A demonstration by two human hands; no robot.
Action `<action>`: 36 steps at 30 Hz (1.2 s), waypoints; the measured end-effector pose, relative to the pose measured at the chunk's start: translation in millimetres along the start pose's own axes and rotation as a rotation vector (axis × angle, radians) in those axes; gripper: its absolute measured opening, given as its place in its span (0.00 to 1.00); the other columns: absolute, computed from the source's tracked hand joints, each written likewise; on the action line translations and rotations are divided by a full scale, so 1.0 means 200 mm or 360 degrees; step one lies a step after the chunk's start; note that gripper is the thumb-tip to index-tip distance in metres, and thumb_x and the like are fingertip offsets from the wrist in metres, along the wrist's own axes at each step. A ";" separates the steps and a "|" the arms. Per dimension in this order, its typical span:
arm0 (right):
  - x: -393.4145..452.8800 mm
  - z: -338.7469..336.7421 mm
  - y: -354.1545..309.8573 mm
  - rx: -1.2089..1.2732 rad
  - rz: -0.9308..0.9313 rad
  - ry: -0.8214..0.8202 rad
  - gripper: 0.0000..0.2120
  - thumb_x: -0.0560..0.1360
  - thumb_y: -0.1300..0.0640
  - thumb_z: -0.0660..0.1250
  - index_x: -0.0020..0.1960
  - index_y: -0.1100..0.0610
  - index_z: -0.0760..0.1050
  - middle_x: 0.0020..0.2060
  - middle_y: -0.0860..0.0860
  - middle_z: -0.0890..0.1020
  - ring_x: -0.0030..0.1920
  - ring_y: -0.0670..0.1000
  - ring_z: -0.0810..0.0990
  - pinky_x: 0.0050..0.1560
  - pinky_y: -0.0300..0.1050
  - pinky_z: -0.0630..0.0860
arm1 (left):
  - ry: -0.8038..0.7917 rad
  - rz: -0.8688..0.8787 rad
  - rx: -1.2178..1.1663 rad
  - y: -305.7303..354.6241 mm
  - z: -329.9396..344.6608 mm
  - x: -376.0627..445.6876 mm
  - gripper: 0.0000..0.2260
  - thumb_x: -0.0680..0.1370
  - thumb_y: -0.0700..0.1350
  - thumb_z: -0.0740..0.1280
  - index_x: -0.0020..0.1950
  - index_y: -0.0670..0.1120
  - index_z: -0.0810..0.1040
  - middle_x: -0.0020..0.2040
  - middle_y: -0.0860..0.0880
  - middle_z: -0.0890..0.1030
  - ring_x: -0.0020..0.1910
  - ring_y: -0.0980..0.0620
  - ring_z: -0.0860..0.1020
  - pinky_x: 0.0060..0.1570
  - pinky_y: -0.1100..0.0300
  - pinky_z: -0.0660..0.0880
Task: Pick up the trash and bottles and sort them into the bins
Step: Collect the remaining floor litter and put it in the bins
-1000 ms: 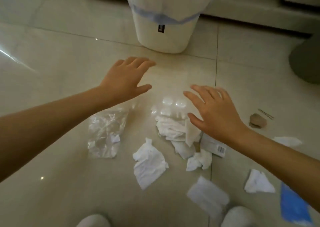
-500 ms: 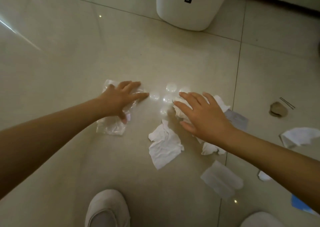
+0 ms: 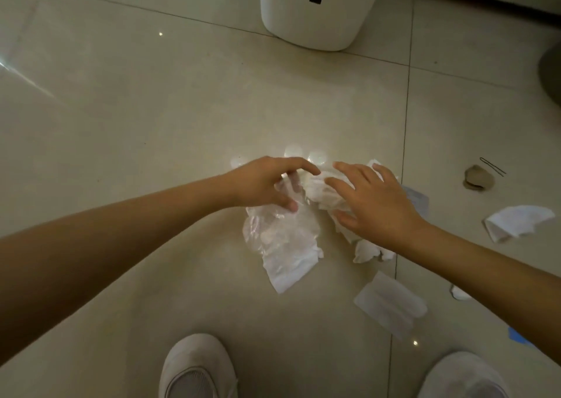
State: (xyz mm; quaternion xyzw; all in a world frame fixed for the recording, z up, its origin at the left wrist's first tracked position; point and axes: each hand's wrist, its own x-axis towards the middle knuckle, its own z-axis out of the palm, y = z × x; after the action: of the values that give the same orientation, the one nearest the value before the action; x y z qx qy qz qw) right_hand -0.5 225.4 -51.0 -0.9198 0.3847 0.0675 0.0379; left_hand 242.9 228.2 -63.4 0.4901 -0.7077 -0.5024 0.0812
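One white bin [image 3: 315, 17] at the top, upright on the tiled floor [image 3: 151, 109]. One clear plastic bag [image 3: 282, 239] mid-floor, pinched at its upper edge between thumb and fingers of the left hand [image 3: 264, 185]. One heap of crumpled tissue [image 3: 321, 191] just beside it, under the spread fingers of the right hand [image 3: 370, 203], palm down and pressing. Five more pale scraps around: torn bit [image 3: 370, 251] below the heap, flat folded sheet [image 3: 390, 303] nearer the feet, folded paper [image 3: 516, 221] well to the right, small white piece [image 3: 460, 292] by the right forearm, thin card [image 3: 417, 198] beyond the right hand. One brown lump [image 3: 478, 179] and one hairpin [image 3: 493, 166] at far right. One blue scrap [image 3: 517, 337] at the lower right. Two pale shoes [image 3: 194, 367] along the bottom edge. Both forearms stretched forward, converging at the centre.
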 end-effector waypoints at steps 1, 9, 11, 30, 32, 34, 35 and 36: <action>-0.02 0.01 0.01 -0.0007 0.0026 -0.0017 0.26 0.68 0.49 0.74 0.63 0.55 0.74 0.65 0.60 0.74 0.61 0.62 0.75 0.61 0.64 0.68 | -0.0026 0.0042 0.0049 0.02 0.07 0.01 0.30 0.68 0.49 0.77 0.66 0.61 0.69 0.54 0.57 0.79 0.50 0.53 0.78 0.53 0.57 0.75; -0.09 0.04 0.04 -0.0070 0.0133 -0.0152 0.28 0.67 0.48 0.73 0.64 0.55 0.73 0.67 0.59 0.72 0.63 0.62 0.73 0.63 0.64 0.66 | -0.0181 -0.0014 0.0247 0.00 0.28 0.07 0.42 0.70 0.54 0.74 0.77 0.55 0.53 0.73 0.50 0.67 0.67 0.51 0.69 0.64 0.59 0.67; -0.09 0.04 0.04 -0.0060 0.0141 -0.0138 0.27 0.68 0.48 0.72 0.65 0.55 0.73 0.67 0.59 0.72 0.63 0.62 0.73 0.63 0.64 0.66 | -0.0164 -0.0037 0.0093 -0.01 0.27 0.05 0.42 0.69 0.52 0.75 0.77 0.56 0.54 0.72 0.51 0.67 0.67 0.52 0.69 0.61 0.61 0.68; -0.11 -0.02 0.11 0.0022 0.0380 -0.0065 0.25 0.72 0.50 0.68 0.67 0.54 0.70 0.70 0.57 0.67 0.67 0.59 0.69 0.67 0.62 0.61 | 0.0265 0.0404 0.0704 0.04 0.14 0.14 0.14 0.67 0.51 0.77 0.49 0.48 0.82 0.50 0.51 0.78 0.48 0.50 0.72 0.43 0.53 0.71; -0.14 -0.03 0.14 0.0058 0.0463 -0.0080 0.26 0.73 0.49 0.67 0.69 0.53 0.68 0.72 0.55 0.65 0.69 0.58 0.66 0.69 0.60 0.59 | 0.0341 0.0451 0.0771 0.09 0.13 0.22 0.15 0.67 0.51 0.77 0.51 0.48 0.83 0.54 0.50 0.78 0.51 0.47 0.73 0.45 0.53 0.71; -0.19 -0.03 0.17 0.0078 0.0520 -0.0103 0.26 0.73 0.49 0.67 0.70 0.53 0.67 0.72 0.55 0.65 0.69 0.58 0.66 0.69 0.60 0.58 | 0.0346 0.0382 0.0817 0.14 0.14 0.31 0.18 0.68 0.52 0.75 0.56 0.48 0.81 0.60 0.49 0.75 0.57 0.47 0.71 0.50 0.55 0.68; -0.22 -0.03 0.18 0.0089 0.0545 -0.0104 0.26 0.73 0.50 0.67 0.69 0.53 0.68 0.72 0.56 0.66 0.69 0.59 0.66 0.69 0.60 0.59 | 0.0319 0.0315 0.0843 0.16 0.16 0.35 0.20 0.69 0.52 0.74 0.60 0.49 0.79 0.63 0.49 0.73 0.60 0.48 0.70 0.52 0.55 0.67; -0.24 -0.03 0.19 0.0101 0.0570 -0.0098 0.26 0.73 0.50 0.68 0.68 0.54 0.68 0.71 0.56 0.67 0.68 0.59 0.67 0.68 0.60 0.60 | 0.0273 0.0236 0.0882 0.18 0.18 0.39 0.23 0.70 0.52 0.74 0.63 0.50 0.76 0.65 0.49 0.72 0.60 0.47 0.71 0.53 0.55 0.66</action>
State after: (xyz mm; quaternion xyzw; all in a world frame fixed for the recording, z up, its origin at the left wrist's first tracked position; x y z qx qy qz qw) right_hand -60.8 232.3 -39.1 -0.8324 0.5429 0.0892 0.0660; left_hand 159.5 191.0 -82.2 0.4813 -0.8422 -0.2396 0.0403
